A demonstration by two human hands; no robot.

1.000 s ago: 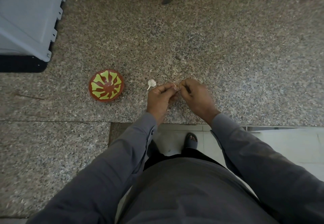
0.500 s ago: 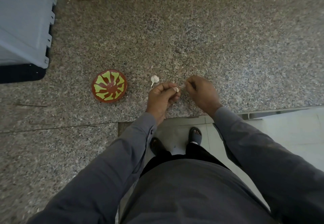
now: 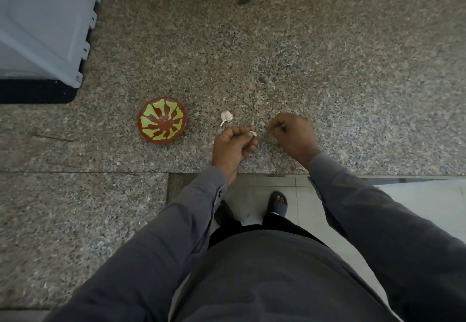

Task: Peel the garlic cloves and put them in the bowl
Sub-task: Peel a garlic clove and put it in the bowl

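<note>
My left hand pinches a small pale garlic clove at its fingertips, just above the granite counter. My right hand is a short way to the right, fingers curled and pinching a thin scrap of garlic skin. A white piece of garlic bulb with its stalk lies on the counter just beyond my left hand. The red bowl with a green leaf pattern stands to the left of the bulb and looks empty inside.
A grey plastic crate on a black base fills the far left corner. The wall runs along the back of the counter. The counter's front edge is below my hands, with a tiled floor and my sandalled feet under it.
My hands, joined over the clove a second ago, have drawn apart: the left keeps the clove and the right has pulled away to the right with a bit of skin.
</note>
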